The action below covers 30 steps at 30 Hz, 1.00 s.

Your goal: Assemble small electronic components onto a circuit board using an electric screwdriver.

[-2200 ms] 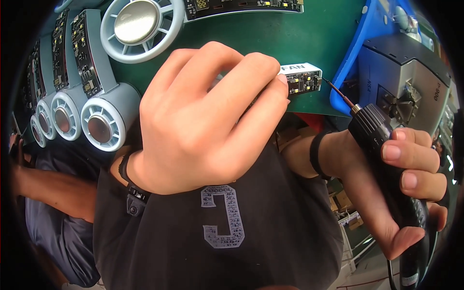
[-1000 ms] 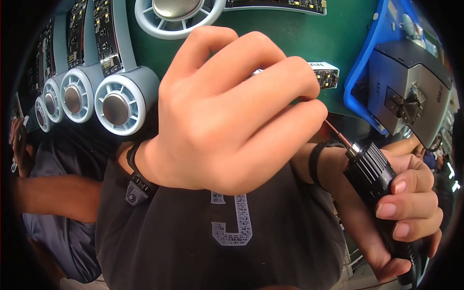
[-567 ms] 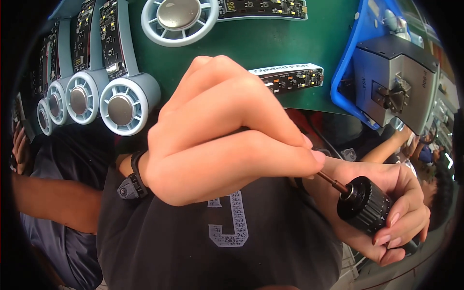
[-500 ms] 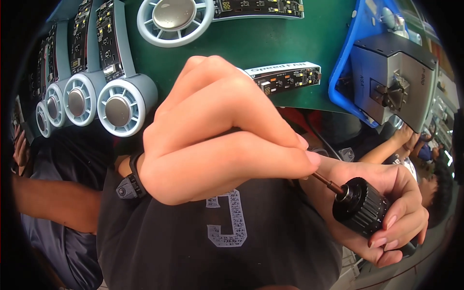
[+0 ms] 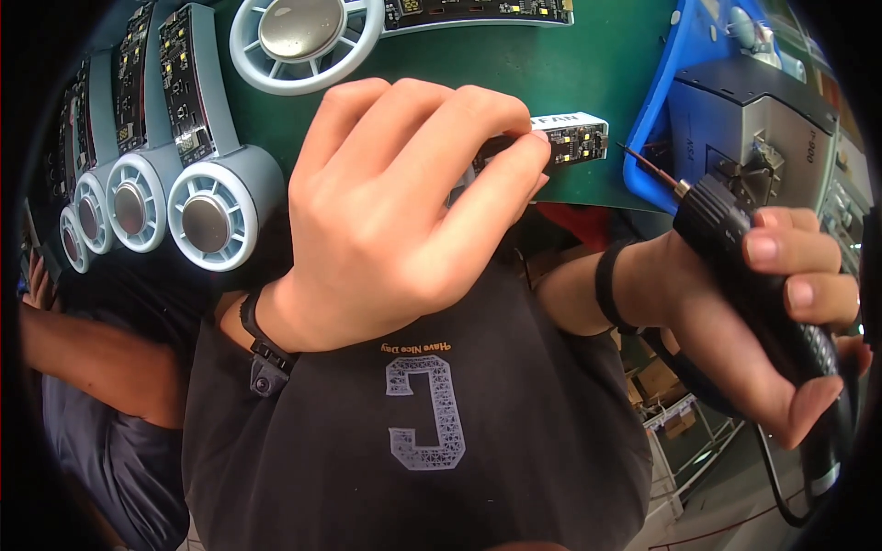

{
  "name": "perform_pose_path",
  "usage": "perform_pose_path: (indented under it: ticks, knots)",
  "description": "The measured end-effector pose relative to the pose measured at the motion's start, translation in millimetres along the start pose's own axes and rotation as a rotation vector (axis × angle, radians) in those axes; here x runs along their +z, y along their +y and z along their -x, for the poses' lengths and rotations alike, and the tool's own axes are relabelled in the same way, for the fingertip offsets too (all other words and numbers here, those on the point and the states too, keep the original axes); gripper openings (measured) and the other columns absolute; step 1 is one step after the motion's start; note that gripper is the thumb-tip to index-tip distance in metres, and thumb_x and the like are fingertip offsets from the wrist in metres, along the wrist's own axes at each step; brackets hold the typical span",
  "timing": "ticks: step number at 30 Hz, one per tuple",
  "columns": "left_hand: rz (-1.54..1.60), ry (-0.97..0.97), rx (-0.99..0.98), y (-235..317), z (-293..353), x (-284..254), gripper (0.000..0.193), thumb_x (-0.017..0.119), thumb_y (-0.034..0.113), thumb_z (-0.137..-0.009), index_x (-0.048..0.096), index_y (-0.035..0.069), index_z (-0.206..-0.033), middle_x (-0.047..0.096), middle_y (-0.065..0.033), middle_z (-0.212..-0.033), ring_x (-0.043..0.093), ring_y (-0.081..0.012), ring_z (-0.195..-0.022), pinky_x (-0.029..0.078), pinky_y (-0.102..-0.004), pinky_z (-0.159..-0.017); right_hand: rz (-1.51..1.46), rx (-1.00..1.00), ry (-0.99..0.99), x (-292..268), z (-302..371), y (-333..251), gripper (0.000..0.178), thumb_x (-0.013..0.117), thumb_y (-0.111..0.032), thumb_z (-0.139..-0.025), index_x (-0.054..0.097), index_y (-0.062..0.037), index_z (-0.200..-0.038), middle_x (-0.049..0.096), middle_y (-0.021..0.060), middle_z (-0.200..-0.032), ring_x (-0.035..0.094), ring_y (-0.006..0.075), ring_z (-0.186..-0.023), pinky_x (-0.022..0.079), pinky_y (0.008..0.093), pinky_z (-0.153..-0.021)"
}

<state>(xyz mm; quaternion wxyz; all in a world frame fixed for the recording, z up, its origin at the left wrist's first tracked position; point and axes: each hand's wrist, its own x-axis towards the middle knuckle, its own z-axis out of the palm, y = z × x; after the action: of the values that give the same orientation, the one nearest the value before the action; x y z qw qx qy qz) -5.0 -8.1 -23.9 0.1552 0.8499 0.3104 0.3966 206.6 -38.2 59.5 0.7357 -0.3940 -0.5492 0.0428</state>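
Note:
My left hand (image 5: pixel 395 193) is closed over a handheld fan, its thumb and forefinger meeting at the handle. Most of that fan is hidden beneath the hand. Only the end of its white handle, with a bare black circuit board (image 5: pixel 579 144), sticks out to the right. In my right hand (image 5: pixel 790 266) is a black electric screwdriver (image 5: pixel 726 225), fingers wrapped round its body. Its thin bit points up and left, apart from the fan, close to the blue frame. A cable hangs from the screwdriver's rear end.
Several pale blue fans (image 5: pixel 213 216) with open boards stand in a row at left. Another fan (image 5: pixel 308 41) lies at the far side of the green mat (image 5: pixel 478 69). At right are a blue frame (image 5: pixel 657 101) and a grey screw feeder (image 5: pixel 772 101). Another person's arm (image 5: pixel 101 367) shows at left.
My right hand has raised the screwdriver up and right, toward the screw feeder. My left hand has let go of the bit, moved back and closed on the fan.

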Motion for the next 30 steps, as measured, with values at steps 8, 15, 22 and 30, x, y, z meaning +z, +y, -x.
perform_pose_path:
  ticks: [8, 15, 22, 30]
  knots:
    - [-0.004, -0.010, -0.029, 3, -1, 1, 0.035, 0.093, 0.009, -0.068, 0.081, 0.008, -0.101, 0.074, -0.0009, -0.097, 0.065, -0.0191, -0.079, 0.048, -0.0317, -0.072, 0.038, 0.054, -0.098, -14, -2, 17, 0.049, 0.043, -0.056, -0.099, 0.050, -0.0087, -0.087, 0.045, 0.0021, -0.071, 0.048, 0.0204, -0.044, 0.038, 0.0343, -0.049]
    - [-0.014, -0.019, -0.039, 4, -2, 1, 0.035, 0.092, 0.009, -0.068, 0.082, 0.009, -0.102, 0.073, -0.0002, -0.095, 0.061, -0.0176, -0.076, 0.045, -0.0306, -0.069, 0.074, 0.090, -0.187, -19, -1, 24, 0.048, 0.043, -0.055, -0.100, 0.048, -0.0094, -0.084, 0.045, 0.0017, -0.071, 0.048, 0.0203, -0.043, 0.038, 0.0344, -0.049]
    - [-0.027, -0.032, -0.032, 3, -3, 1, 0.035, 0.092, 0.009, -0.068, 0.082, 0.011, -0.101, 0.070, 0.0011, -0.091, 0.058, -0.0162, -0.073, 0.041, -0.0300, -0.065, 0.106, 0.125, -0.283, -32, -8, 27, 0.048, 0.044, -0.053, -0.100, 0.045, -0.0101, -0.080, 0.045, 0.0014, -0.072, 0.048, 0.0202, -0.043, 0.038, 0.0345, -0.049]
    - [-0.035, -0.011, -0.032, 3, -4, 2, 0.034, 0.092, 0.011, -0.069, 0.082, 0.011, -0.101, 0.067, 0.0023, -0.086, 0.056, -0.0162, -0.071, 0.039, -0.0303, -0.063, 0.145, 0.167, -0.400, -19, -8, 33, 0.047, 0.044, -0.052, -0.100, 0.043, -0.0109, -0.077, 0.045, 0.0009, -0.072, 0.048, 0.0201, -0.042, 0.038, 0.0346, -0.049]
